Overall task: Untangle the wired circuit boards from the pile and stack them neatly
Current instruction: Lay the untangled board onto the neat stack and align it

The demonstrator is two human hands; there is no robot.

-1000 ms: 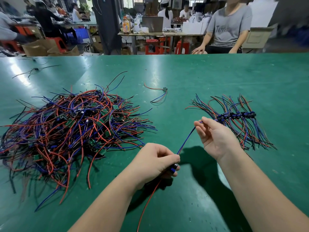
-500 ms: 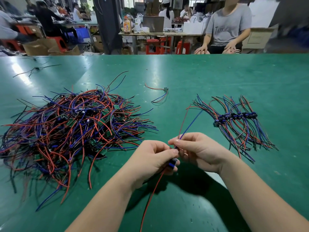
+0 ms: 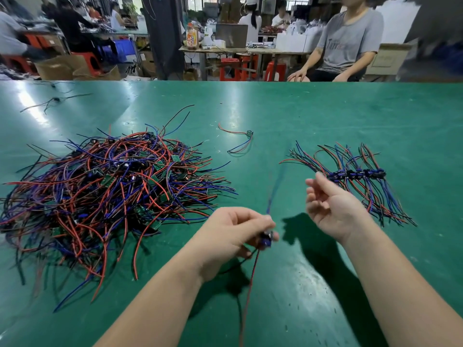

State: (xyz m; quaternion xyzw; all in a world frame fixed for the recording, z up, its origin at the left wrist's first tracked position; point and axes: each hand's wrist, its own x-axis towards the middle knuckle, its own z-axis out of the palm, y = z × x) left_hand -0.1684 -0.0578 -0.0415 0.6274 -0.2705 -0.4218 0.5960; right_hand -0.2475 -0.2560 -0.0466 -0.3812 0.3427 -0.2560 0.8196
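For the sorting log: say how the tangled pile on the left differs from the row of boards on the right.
The pile is far bigger than the row. The pile's wires loop and cross every way; the row's wires fan out to either side of its boards. The pile's boards lie scattered at mixed angles; the row's sit side by side in one line. Both lie on the green table and have red, blue and black wires.

We find the tangled red-and-blue wire pile [image 3: 100, 191] left on the green surface [image 3: 325, 108], the stacked boards [image 3: 355, 174] right, one loose board [image 3: 248, 133] between.
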